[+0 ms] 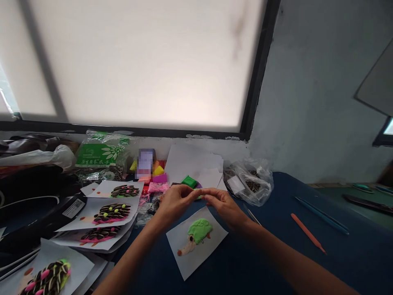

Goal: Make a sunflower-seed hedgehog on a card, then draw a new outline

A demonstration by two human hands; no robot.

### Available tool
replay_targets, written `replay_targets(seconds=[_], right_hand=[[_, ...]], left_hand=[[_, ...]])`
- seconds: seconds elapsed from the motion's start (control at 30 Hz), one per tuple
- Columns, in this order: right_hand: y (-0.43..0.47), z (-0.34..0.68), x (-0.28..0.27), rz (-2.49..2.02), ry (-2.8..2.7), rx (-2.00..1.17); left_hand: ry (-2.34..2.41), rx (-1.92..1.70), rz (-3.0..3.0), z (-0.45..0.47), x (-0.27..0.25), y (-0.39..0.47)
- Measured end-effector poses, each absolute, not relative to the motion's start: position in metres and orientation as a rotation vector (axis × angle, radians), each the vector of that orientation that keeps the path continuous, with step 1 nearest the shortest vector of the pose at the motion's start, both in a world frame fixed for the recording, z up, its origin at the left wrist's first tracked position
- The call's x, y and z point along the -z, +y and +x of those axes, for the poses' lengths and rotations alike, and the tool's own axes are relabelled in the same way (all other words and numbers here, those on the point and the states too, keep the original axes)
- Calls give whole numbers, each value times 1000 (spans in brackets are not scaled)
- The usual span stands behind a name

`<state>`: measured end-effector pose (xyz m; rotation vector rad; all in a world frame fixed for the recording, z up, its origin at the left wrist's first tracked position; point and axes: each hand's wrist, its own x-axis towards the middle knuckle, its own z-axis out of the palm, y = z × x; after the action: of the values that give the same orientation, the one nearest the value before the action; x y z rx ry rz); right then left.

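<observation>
Just beyond the white card (201,253), holding left hand (178,200) and right hand (221,203) tip to tip, with fingers bent into a pinch; cannot tell whether on anything (only a speck of pale green (199,197) visible there). On the near side of the fingertips, lying flat on the card, the green clay animal (199,230), probably to leave room for both hands. Just past the fingers, coloured packets (189,181), likely for easy reach. To their right, a bag of seeds (253,184); farther right, the red tool (308,234), seemingly clear of the forearm. Leftward, overlapping seed-covered cards (114,212), perhaps saving space.
</observation>
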<state>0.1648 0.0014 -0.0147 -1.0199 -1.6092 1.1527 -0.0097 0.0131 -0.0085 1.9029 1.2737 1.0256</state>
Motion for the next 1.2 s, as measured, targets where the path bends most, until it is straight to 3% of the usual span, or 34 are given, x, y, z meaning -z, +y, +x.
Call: replay_targets(seconds=[0.4,0.87,1.2], right_hand=[[-11,158,4,-942,-1573,-1313],[-7,168,-3,-1001,-1513,-1065],[-12,164,-6,-1057,-1642,-1141]], left_hand=[[1062,-968,1638,-12,1,11],[978,-941,1606,-19,-2,13],[891,-1056,1423,-20,1,13]])
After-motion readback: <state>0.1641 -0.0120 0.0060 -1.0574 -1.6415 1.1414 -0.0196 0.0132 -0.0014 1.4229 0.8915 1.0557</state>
